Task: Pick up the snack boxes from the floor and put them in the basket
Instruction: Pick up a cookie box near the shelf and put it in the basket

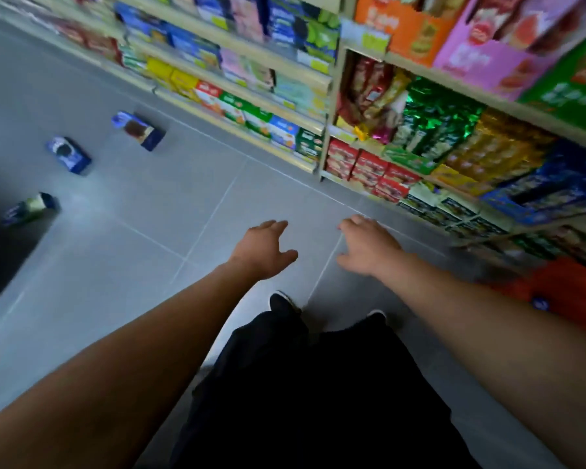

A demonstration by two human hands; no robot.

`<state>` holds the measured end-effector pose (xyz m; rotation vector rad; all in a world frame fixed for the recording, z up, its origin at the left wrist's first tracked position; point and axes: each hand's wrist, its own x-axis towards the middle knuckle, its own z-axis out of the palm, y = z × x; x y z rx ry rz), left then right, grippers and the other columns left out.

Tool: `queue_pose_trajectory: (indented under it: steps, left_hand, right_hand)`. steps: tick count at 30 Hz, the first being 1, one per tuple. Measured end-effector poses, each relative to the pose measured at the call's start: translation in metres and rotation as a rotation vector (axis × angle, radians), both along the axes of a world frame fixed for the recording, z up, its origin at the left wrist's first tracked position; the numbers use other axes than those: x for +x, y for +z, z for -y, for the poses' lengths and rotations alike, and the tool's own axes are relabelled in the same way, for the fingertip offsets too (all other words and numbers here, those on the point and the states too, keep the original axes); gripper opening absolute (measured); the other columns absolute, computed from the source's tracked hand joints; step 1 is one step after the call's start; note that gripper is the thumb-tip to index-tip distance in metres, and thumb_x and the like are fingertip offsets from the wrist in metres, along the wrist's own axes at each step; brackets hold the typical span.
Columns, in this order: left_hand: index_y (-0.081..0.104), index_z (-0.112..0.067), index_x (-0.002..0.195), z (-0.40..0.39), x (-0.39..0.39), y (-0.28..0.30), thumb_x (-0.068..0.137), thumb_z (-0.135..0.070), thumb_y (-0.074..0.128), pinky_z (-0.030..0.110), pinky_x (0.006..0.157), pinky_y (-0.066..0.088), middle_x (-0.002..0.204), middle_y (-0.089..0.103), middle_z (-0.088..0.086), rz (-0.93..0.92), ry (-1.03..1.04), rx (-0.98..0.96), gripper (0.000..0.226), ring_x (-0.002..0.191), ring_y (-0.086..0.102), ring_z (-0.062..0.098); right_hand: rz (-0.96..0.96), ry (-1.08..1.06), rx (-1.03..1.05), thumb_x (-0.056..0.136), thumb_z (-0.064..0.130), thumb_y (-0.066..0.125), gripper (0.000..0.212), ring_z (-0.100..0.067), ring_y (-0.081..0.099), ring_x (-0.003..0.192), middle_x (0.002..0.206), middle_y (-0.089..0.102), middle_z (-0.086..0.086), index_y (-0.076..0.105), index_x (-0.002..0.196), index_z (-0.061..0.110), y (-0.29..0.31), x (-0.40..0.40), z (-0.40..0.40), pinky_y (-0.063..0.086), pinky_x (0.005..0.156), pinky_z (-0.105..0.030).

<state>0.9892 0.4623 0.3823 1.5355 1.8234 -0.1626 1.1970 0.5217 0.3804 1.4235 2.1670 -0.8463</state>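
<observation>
Left hand (263, 250) spread, holding nothing | right hand (369, 247) spread, holding nothing | 3 snack boxes (69, 155) on floor

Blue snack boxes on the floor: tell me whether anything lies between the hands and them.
Nothing visible does. Left hand and right hand hang open and empty over bare grey floor. The three blue snack boxes lie ahead to the left, with only open tile between. The shelves run along the right side.

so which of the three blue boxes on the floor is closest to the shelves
The box with the brown snack picture, farthest up the aisle. The cookie-print box and the green-ended box lie further left, away from the shelves.
</observation>
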Motion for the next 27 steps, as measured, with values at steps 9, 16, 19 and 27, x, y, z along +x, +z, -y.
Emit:
queue_pose_trajectory:
  steps: [9, 16, 19, 27]
  left_hand:
    - [0.033, -0.016, 0.150, -0.003, -0.157, -0.006, 0.089, -0.041, 0.060, 0.034, 0.113, 0.031, 0.154, 0.036, 0.006, 0.045, 0.420, 0.011, 0.071, 0.141, 0.034, 0.025]
    - [0.032, -0.018, 0.150, -0.049, -0.253, -0.018, 0.090, -0.039, 0.059, 0.032, 0.112, 0.029, 0.155, 0.036, 0.004, 0.039, 0.600, 0.009, 0.069, 0.142, 0.033, 0.023]
    - [0.032, -0.018, 0.150, -0.070, -0.292, -0.019, 0.090, -0.039, 0.059, 0.032, 0.111, 0.030, 0.155, 0.036, 0.004, 0.025, 0.631, -0.028, 0.069, 0.142, 0.033, 0.023]
    - [0.034, -0.016, 0.149, -0.110, -0.395, -0.017, 0.089, -0.037, 0.060, 0.032, 0.109, 0.032, 0.153, 0.038, 0.006, -0.005, 0.701, -0.019, 0.069, 0.139, 0.037, 0.025]
  right_hand:
    - [0.050, 0.278, -0.018, 0.084, 0.037, 0.062, 0.059, -0.030, 0.043, 0.127, 0.138, 0.043, -0.005, 0.045, 0.137, 0.018, -0.004, -0.169, -0.053, 0.045, 0.100, -0.045]
    - [0.055, 0.361, -0.043, 0.084, 0.036, 0.061, 0.063, -0.029, 0.041, 0.130, 0.144, 0.040, -0.002, 0.042, 0.142, 0.020, -0.027, -0.279, -0.119, 0.043, 0.103, -0.042]
    - [0.043, 0.366, -0.083, 0.085, 0.034, 0.061, 0.064, -0.030, 0.042, 0.130, 0.144, 0.041, -0.004, 0.040, 0.143, 0.019, -0.033, -0.322, -0.148, 0.042, 0.104, -0.043]
    - [0.039, 0.408, -0.101, 0.083, 0.034, 0.063, 0.064, -0.030, 0.044, 0.129, 0.141, 0.042, -0.006, 0.041, 0.141, 0.018, -0.039, -0.443, -0.204, 0.045, 0.101, -0.042]
